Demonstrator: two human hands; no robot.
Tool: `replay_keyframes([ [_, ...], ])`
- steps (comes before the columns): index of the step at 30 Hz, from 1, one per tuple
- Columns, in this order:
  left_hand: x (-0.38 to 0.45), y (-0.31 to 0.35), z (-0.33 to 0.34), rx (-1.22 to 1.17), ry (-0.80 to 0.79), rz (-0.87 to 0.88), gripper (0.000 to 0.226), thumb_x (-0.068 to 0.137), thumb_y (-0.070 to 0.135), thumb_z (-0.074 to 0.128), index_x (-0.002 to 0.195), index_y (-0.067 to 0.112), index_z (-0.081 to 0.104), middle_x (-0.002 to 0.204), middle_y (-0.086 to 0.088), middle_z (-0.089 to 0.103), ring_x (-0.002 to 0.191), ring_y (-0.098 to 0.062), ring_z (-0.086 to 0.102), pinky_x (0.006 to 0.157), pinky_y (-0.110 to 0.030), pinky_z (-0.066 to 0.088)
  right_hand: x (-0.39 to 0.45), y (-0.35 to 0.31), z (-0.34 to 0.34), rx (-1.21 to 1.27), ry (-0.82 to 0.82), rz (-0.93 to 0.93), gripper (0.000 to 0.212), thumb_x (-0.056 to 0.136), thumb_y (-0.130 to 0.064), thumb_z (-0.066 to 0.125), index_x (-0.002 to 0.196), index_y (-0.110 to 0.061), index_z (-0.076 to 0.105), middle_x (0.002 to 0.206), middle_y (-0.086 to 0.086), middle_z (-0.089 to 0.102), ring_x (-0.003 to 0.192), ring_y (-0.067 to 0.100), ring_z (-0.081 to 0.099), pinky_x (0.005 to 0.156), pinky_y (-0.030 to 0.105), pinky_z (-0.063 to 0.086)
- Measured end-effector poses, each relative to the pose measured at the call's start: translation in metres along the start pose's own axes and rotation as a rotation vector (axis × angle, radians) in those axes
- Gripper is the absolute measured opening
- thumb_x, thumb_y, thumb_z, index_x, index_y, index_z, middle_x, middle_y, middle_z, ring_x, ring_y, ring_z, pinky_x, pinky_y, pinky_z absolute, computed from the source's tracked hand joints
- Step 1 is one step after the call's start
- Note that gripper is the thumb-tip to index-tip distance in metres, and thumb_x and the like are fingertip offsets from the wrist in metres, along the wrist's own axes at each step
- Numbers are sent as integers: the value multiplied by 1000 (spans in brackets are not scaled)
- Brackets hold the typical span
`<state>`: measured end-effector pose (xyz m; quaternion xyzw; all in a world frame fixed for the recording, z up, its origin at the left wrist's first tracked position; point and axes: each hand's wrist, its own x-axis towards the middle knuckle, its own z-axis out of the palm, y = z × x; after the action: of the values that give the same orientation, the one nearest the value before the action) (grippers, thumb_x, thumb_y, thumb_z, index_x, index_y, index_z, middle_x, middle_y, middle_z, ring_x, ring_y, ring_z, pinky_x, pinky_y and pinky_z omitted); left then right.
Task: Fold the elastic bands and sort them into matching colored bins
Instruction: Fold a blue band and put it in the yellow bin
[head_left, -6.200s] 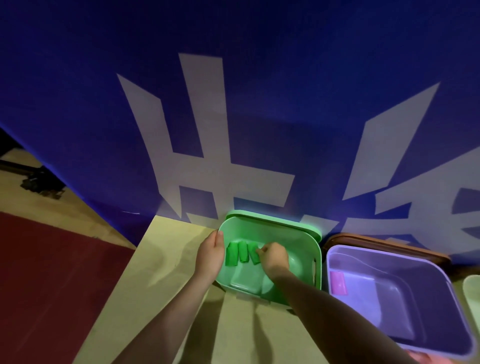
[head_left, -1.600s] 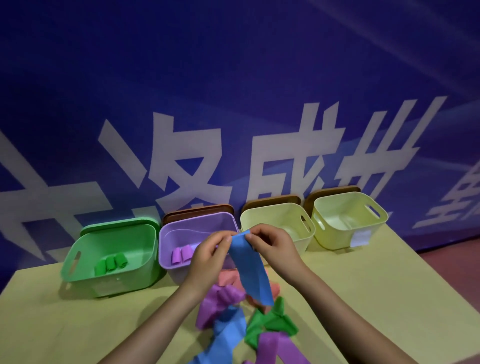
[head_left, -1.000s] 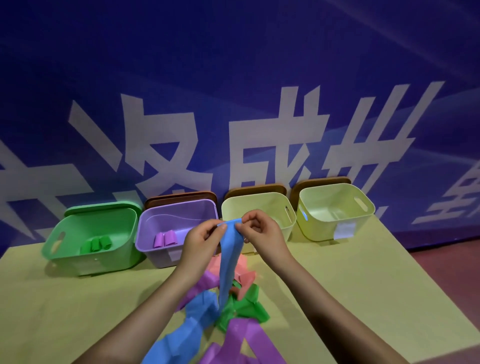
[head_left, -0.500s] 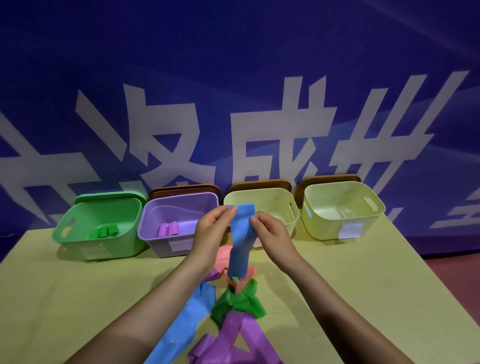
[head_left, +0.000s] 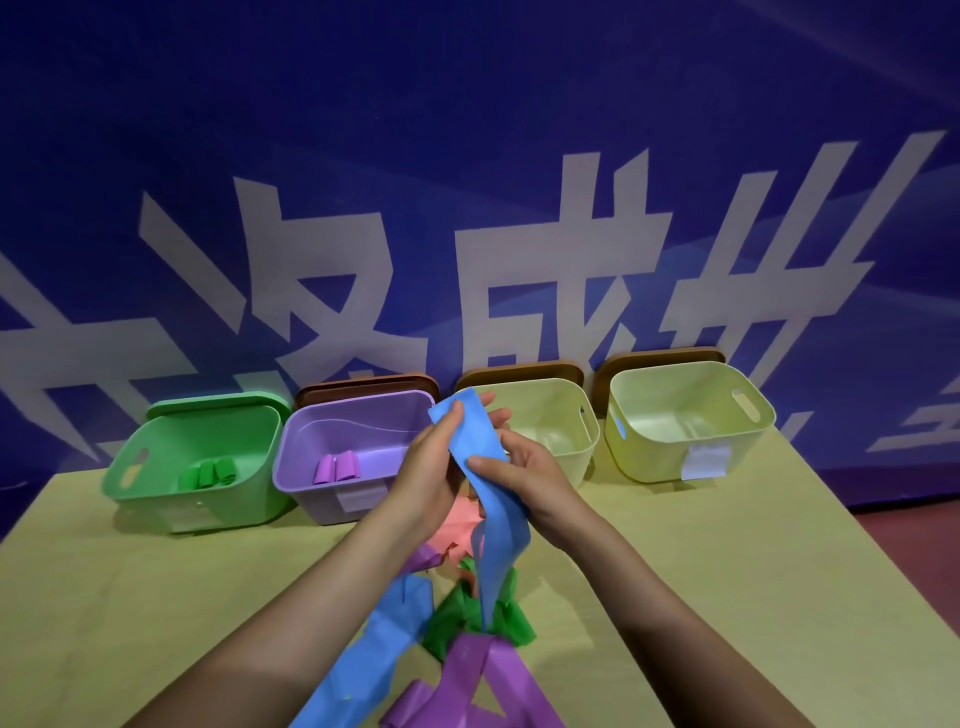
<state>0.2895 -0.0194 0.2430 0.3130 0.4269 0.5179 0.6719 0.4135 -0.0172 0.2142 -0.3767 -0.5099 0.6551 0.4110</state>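
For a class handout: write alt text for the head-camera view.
Both hands, left hand and right hand, hold a blue band above a pile of loose bands; behind stand a green bin, purple bin and two yellow bins.

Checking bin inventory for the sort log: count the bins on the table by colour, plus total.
Green bin: 1
Purple bin: 1
Pale yellow bins: 2
Total: 4 bins
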Motion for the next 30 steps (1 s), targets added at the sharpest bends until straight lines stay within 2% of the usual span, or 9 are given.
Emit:
replay_keyframes([
  [3, 6, -1, -9, -143, 26, 6, 31, 102, 33, 36, 113, 17, 61, 100, -1, 73, 94, -15, 69, 73, -31, 56, 4, 4, -2, -93, -6, 50, 8, 87, -12, 68, 86, -5, 64, 65, 7, 64, 53, 18, 57, 52, 25, 47],
  [7, 16, 10, -30, -368, 133, 93, 24, 102, 30, 38, 99, 17, 58, 86, -1, 63, 77, -14, 63, 72, -28, 52, 1, 22, 1, -229, -37, 88, 16, 85, -20, 72, 83, -4, 68, 77, 6, 68, 69, 16, 61, 66, 28, 46],
  [8, 19, 15, -38, -406, 154, 119, 22, 101, 29, 38, 97, 17, 56, 83, 0, 59, 73, -12, 61, 69, -26, 53, -2, 27, 1, -241, -49, 104, 11, 85, -19, 71, 79, -10, 69, 75, 2, 69, 67, 13, 62, 65, 26, 47],
  [11, 25, 29, -64, -483, 235, 175, 24, 103, 30, 36, 101, 18, 57, 77, 3, 60, 65, -10, 60, 69, -25, 51, -8, 45, -4, -291, -56, 148, 20, 86, -21, 71, 68, -18, 64, 64, -3, 64, 58, 11, 59, 57, 22, 44],
  [16, 26, 43, -91, -385, 357, 232, 30, 104, 32, 32, 98, 19, 59, 65, 7, 61, 56, -6, 60, 64, -21, 51, -12, 73, -12, -294, -13, 294, 27, 87, -28, 69, 64, -15, 68, 60, -1, 65, 58, 15, 60, 57, 21, 45],
  [19, 24, 37, -97, -389, 371, 245, 29, 104, 33, 33, 98, 19, 58, 59, 8, 58, 52, -5, 59, 61, -20, 51, -7, 87, -9, -233, -2, 337, 30, 85, -29, 71, 76, 0, 68, 65, 11, 64, 59, 20, 58, 58, 25, 44],
  [21, 23, 43, -104, -431, 360, 292, 30, 105, 33, 31, 100, 17, 56, 60, 7, 54, 52, -6, 55, 59, -19, 50, -6, 92, -9, -155, -9, 354, 26, 88, -21, 67, 80, 4, 65, 67, 13, 64, 55, 19, 57, 55, 23, 44],
  [24, 24, 57, -120, -443, 359, 332, 29, 104, 33, 31, 100, 17, 55, 60, 7, 55, 56, -7, 53, 60, -20, 50, -9, 94, -16, -46, 38, 355, 17, 90, -10, 61, 75, -2, 60, 55, 6, 57, 45, 10, 49, 48, 16, 37],
  [30, 25, 54, -122, -422, 370, 331, 32, 105, 34, 29, 102, 17, 56, 80, 4, 66, 82, -15, 65, 78, -30, 52, -2, 96, -24, 16, 172, 298, 14, 85, -7, 68, 72, -5, 65, 58, 9, 55, 55, 16, 51, 58, 22, 45],
])
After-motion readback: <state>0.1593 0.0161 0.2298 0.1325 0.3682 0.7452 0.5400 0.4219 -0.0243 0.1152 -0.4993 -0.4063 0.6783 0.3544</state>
